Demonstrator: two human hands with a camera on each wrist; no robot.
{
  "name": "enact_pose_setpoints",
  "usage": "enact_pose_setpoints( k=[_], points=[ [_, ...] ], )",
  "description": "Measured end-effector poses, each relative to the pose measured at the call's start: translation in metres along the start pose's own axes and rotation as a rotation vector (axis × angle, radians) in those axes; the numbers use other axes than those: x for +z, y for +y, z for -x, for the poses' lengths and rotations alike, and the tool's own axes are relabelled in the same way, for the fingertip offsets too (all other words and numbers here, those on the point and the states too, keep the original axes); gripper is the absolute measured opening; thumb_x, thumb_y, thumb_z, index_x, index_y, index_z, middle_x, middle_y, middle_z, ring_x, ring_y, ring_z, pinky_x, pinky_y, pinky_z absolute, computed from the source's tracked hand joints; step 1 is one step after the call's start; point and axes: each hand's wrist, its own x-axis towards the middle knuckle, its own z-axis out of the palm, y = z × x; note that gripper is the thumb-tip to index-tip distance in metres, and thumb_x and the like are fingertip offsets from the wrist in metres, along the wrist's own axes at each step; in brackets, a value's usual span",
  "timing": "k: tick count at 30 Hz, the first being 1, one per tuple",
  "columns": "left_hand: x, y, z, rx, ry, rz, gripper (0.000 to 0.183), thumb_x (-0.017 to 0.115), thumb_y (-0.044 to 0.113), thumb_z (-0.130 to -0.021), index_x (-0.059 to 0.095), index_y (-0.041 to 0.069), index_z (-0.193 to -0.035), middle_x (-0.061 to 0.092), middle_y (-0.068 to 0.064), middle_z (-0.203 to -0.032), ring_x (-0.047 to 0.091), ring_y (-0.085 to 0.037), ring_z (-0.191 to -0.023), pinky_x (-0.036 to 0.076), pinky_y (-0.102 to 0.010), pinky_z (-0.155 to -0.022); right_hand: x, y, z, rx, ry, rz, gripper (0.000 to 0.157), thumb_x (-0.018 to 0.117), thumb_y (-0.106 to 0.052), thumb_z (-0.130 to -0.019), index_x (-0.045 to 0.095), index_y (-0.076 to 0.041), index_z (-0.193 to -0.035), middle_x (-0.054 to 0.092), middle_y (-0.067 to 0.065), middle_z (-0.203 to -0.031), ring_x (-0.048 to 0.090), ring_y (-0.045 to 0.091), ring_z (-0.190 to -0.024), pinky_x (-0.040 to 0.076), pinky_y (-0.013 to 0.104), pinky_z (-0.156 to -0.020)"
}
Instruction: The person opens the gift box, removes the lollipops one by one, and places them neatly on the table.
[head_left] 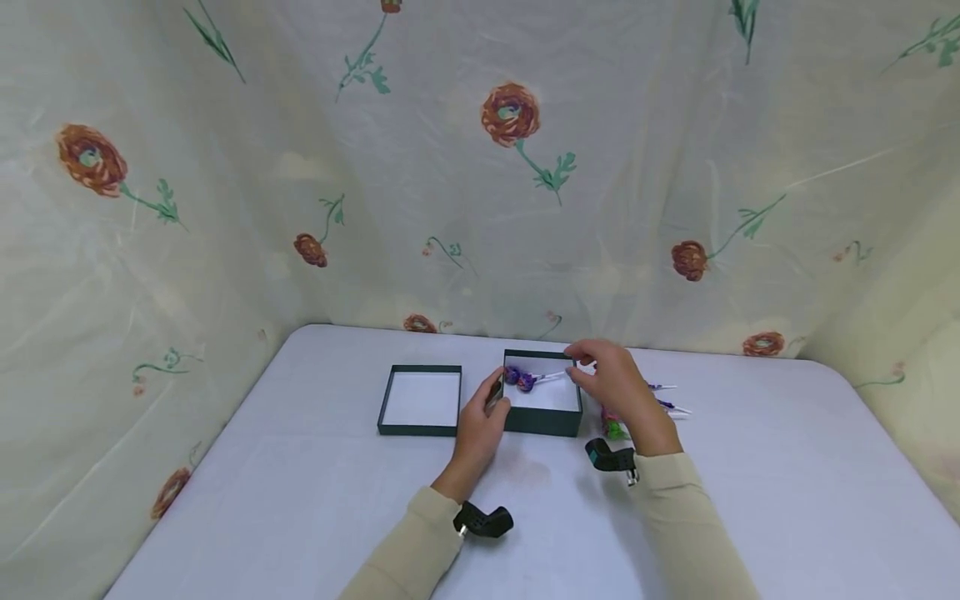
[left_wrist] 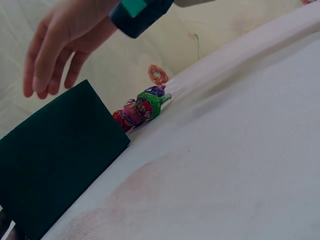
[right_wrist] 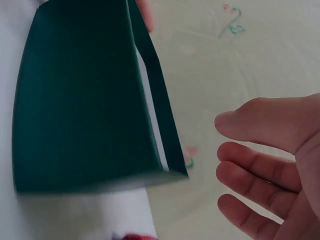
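Note:
A dark green box [head_left: 542, 422] with a white inside stands on the table. Purple-wrapped lollipops [head_left: 527, 382] lie in it, heads toward the left wall and white sticks pointing right. My left hand [head_left: 478, 425] grips the box's left side, thumb toward the front. Over the box's right rim is my right hand [head_left: 611, 379]; in the right wrist view its thumb and fingers are apart with nothing between them. More lollipops [left_wrist: 145, 108] in green, red and purple wrappers lie right of the box, partly hidden by my right wrist in the head view.
A shallow green-edged box lid [head_left: 418, 402] lies left of the box, its white inside facing up. A white cloth covers the table [head_left: 300, 500]. Behind it hangs a flower-patterned curtain [head_left: 600, 250]. Each wrist wears a black camera mount [head_left: 483, 522].

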Motion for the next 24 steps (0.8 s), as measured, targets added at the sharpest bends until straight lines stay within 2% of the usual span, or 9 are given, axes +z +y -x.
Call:
enact_pose_setpoints(
  k=[4, 10, 16, 24],
  points=[
    [0.001, -0.001, 0.000, -0.009, 0.001, -0.001, 0.049, 0.053, 0.016, -0.095, 0.049, 0.031, -0.141, 0.046, -0.001, -0.146, 0.043, -0.020, -0.134, 0.040, -0.038, -0.106, 0.010, -0.003, -0.008, -0.028, -0.005, -0.028, 0.027, 0.068, -0.012, -0.088, 0.067, -0.002, -0.114, 0.065, 0.016, -0.108, 0.059, 0.029, -0.099, 0.052, 0.047, -0.088],
    [0.000, 0.000, -0.001, 0.013, -0.001, 0.002, 0.049, 0.053, 0.015, -0.095, 0.049, 0.027, -0.142, 0.046, -0.001, -0.146, 0.043, -0.018, -0.133, 0.040, -0.035, -0.107, 0.026, -0.008, -0.020, -0.048, -0.003, -0.049, 0.026, 0.069, -0.010, -0.087, 0.068, -0.002, -0.112, 0.067, 0.014, -0.106, 0.060, 0.029, -0.098, 0.052, 0.047, -0.088],
    [-0.001, 0.002, -0.001, 0.022, -0.006, 0.013, 0.049, 0.052, 0.014, -0.095, 0.048, 0.025, -0.143, 0.046, -0.003, -0.146, 0.043, -0.018, -0.133, 0.039, -0.034, -0.107, 0.039, -0.009, -0.030, -0.064, -0.045, -0.038, 0.027, 0.070, -0.010, -0.087, 0.068, -0.002, -0.112, 0.066, 0.013, -0.108, 0.060, 0.028, -0.099, 0.052, 0.045, -0.089],
    [-0.001, 0.002, 0.000, 0.053, -0.009, 0.020, 0.049, 0.052, 0.011, -0.094, 0.048, 0.021, -0.142, 0.048, -0.006, -0.144, 0.046, -0.019, -0.131, 0.040, -0.034, -0.106, 0.049, -0.007, -0.034, -0.059, -0.091, -0.050, 0.027, 0.069, -0.012, -0.087, 0.068, -0.002, -0.113, 0.067, 0.014, -0.108, 0.061, 0.026, -0.096, 0.054, 0.043, -0.086]
  ],
)
